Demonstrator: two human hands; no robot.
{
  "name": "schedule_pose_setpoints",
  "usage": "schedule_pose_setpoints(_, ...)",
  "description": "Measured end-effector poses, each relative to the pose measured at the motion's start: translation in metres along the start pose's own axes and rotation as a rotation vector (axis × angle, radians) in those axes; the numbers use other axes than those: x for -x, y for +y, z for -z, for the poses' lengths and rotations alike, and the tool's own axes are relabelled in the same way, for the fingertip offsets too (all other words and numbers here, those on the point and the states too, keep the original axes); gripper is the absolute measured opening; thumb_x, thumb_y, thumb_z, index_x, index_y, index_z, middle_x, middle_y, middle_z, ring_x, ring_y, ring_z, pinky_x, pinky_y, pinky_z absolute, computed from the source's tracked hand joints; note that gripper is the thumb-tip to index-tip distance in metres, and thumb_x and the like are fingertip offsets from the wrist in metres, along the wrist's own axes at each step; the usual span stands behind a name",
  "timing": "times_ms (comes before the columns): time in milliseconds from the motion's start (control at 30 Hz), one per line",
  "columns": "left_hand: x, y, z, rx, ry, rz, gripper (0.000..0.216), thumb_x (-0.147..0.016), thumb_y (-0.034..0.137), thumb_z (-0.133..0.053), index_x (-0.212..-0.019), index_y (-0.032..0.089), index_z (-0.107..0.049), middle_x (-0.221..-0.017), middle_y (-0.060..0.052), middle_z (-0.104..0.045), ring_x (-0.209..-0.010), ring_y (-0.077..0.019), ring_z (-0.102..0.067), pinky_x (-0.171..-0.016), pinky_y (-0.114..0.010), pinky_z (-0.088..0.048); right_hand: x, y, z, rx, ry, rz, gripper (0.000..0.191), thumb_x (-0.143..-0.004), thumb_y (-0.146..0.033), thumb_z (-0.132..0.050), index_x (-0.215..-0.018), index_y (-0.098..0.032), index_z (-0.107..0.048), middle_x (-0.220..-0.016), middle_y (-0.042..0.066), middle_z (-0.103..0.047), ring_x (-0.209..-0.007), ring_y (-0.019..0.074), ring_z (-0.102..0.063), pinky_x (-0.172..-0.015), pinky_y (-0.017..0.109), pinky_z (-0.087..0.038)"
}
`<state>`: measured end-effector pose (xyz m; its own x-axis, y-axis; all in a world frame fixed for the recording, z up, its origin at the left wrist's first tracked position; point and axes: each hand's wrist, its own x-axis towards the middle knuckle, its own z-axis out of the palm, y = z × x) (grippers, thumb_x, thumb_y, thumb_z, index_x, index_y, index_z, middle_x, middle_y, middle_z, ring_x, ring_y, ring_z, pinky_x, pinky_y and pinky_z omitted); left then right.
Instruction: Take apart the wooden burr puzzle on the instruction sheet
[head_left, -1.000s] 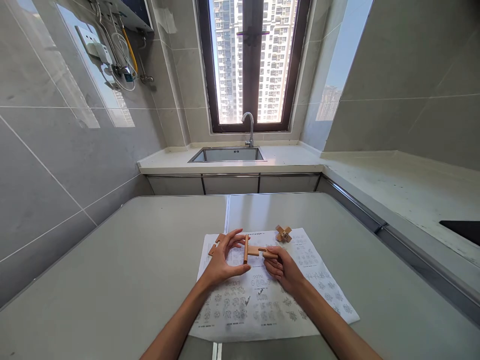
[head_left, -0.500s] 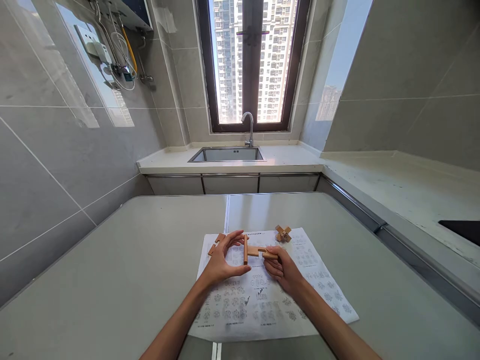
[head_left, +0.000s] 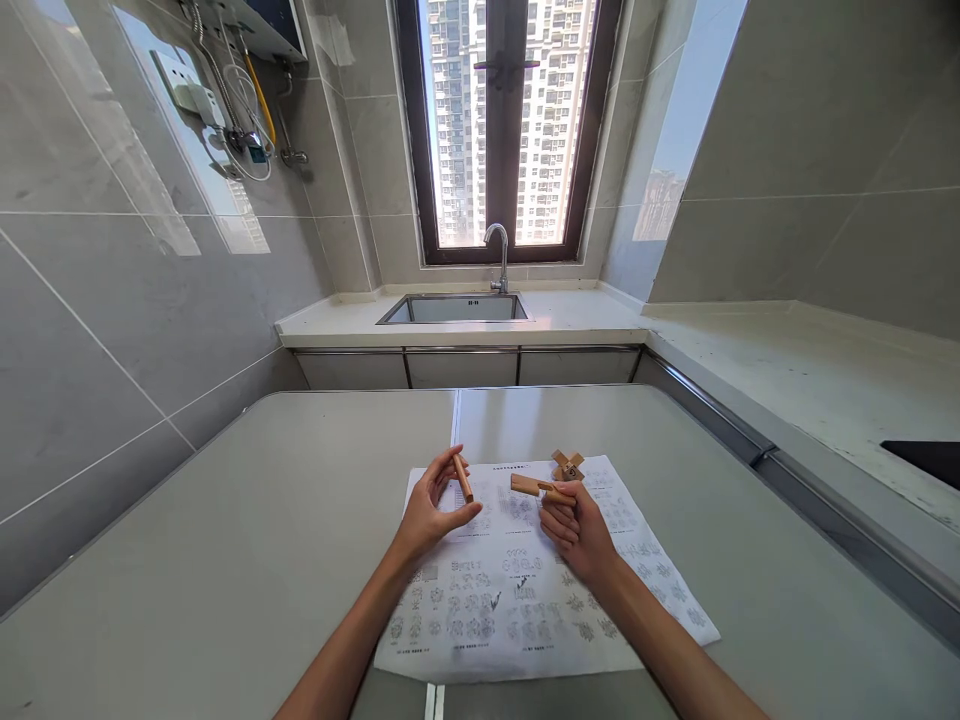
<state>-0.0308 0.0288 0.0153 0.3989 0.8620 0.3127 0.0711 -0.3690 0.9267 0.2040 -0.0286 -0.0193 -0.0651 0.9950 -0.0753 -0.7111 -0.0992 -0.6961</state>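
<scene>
Over the sheet, which lies on the grey table, we hold two wooden pieces apart in the air: left hand pinches a short bar between thumb and fingertips, tilted, one end up; right hand is closed around the end of a notched bar that sticks out toward the left hand, roughly level. The two bars are near each other but not touching. Just beyond the right hand a small assembled cross sits on the sheet's far edge, very close to the right knuckles. Risks as we judge them: the left grip is a light fingertip pinch on a slim, smooth bar, so any twist while lining it up could let it slip and drop onto the sheet or roll off. The notch on the right bar is too small to read from here, so we cannot tell whether it faces the left bar; a wrong face would jam or force the fit. The right hand could bump the cross and knock it off the sheet or apart. The sheet is loose on a smooth table, so a forearm dragging across it could shift it and whatever rests on it. Sink and counter are well apart, no hazard there.
</scene>
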Motion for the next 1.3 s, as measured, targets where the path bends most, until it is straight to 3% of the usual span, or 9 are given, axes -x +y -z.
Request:
schedule_pose_setpoints(100,0.000,-0.004,0.000,-0.100,0.054,0.001,0.088,-0.073,0.038,-0.086,-0.148,0.027,-0.043,-0.135,-0.010,-0.060,-0.129,-0.0284,-0.057,-0.115,-0.047,-0.042,-0.002,0.002,0.000,0.087,0.065,0.065,0.049,-0.087,-0.039,-0.063,-0.053,-0.025,-0.032,-0.043,-0.011,-0.023,-0.038,0.0076,-0.015,-0.037,0.025,-0.017)
schedule_pose_setpoints(200,0.003,-0.007,-0.006,-0.340,0.059,-0.016,0.090,-0.070,0.038,-0.088,-0.147,0.028,-0.043,-0.141,-0.010,-0.058,-0.132,-0.0309,-0.054,-0.114,-0.051,-0.042,-0.004,0.010,-0.001,0.367,0.183,0.130,0.046,-0.089,-0.049,-0.066,-0.057,-0.024,-0.043,-0.045,-0.009,-0.030,-0.040,0.0091,-0.023,-0.040,0.026,-0.018)
schedule_pose_setpoints(333,0.007,-0.005,-0.011,-0.582,-0.053,-0.106,0.080,-0.067,0.036,-0.087,-0.139,0.027,-0.053,-0.132,-0.010,-0.062,-0.125,-0.0349,-0.055,-0.107,-0.053,-0.046,-0.002,0.019,-0.003,0.774,0.239,0.364,0.051,-0.088,-0.056,-0.069,-0.055,-0.023,-0.048,-0.049,-0.005,-0.041,-0.050,0.0120,-0.031,-0.048,0.028,-0.021)
schedule_pose_setpoints(500,0.009,-0.006,-0.011,-0.667,-0.166,-0.173,0.081,-0.067,0.039,-0.086,-0.141,0.028,-0.055,-0.130,-0.010,-0.062,-0.124,-0.0362,-0.056,-0.109,-0.053,-0.044,-0.001,0.022,-0.003,0.994,0.235,0.522,0.042,-0.087,-0.049,-0.072,-0.057,-0.023,-0.061,-0.051,-0.001,-0.052,-0.053,0.0155,-0.038,-0.054,0.030,-0.023)
schedule_pose_setpoints(667,0.011,-0.011,-0.010,-0.700,-0.211,-0.199,0.071,-0.070,0.042,-0.083,-0.136,0.026,-0.060,-0.130,-0.011,-0.060,-0.123,-0.0356,-0.056,-0.107,-0.051,-0.046,-0.001,0.024,-0.001,1.152,0.220,0.511,0.020,-0.089,-0.040,-0.069,-0.077,-0.025,-0.075,-0.064,0.003,-0.065,-0.059,0.0199,-0.050,-0.059,0.030,-0.029)
schedule_pose_setpoints(767,0.011,-0.012,-0.010,-0.706,-0.224,-0.196,0.074,-0.073,0.040,-0.081,-0.141,0.026,-0.055,-0.131,-0.012,-0.059,-0.123,-0.0349,-0.056,-0.107,-0.051,-0.046,0.001,0.025,-0.002,1.227,0.224,0.478,0.012,-0.089,-0.036,-0.068,-0.091,-0.028,-0.077,-0.069,0.003,-0.070,-0.062,0.0218,-0.056,-0.062,0.031,-0.032)
schedule_pose_setpoints(900,0.010,-0.010,-0.010,-0.697,-0.243,-0.199,0.084,-0.074,0.036,-0.078,-0.151,0.027,-0.043,-0.130,-0.012,-0.059,-0.124,-0.0345,-0.056,-0.111,-0.053,-0.043,0.003,0.027,-0.002,1.285,0.223,0.463,0.016,-0.088,-0.033,-0.067,-0.101,-0.029,-0.077,-0.081,0.004,-0.075,-0.069,0.0237,-0.061,-0.067,0.033,-0.035)
schedule_pose_setpoints(1067,0.012,-0.007,-0.012,-0.681,-0.254,-0.232,0.087,-0.072,0.024,-0.075,-0.151,0.027,-0.041,-0.143,-0.013,-0.053,-0.133,-0.0347,-0.051,-0.116,-0.052,-0.040,0.004,0.027,-0.004,1.379,0.132,0.464,0.016,-0.092,-0.030,-0.062,-0.095,-0.027,-0.077,-0.084,0.005,-0.075,-0.073,0.0235,-0.064,-0.070,0.034,-0.040)
schedule_pose_setpoints(1300,0.014,-0.003,-0.014,-0.718,-0.315,-0.267,0.068,-0.077,0.045,-0.082,-0.138,0.027,-0.056,-0.142,-0.012,-0.054,-0.132,-0.0329,-0.051,-0.113,-0.048,-0.043,0.012,0.020,-0.018,1.381,-0.096,0.433,0.025,-0.094,-0.024,-0.054,-0.109,-0.024,-0.073,-0.099,0.004,-0.076,-0.070,0.0183,-0.064,-0.072,0.032,-0.048)
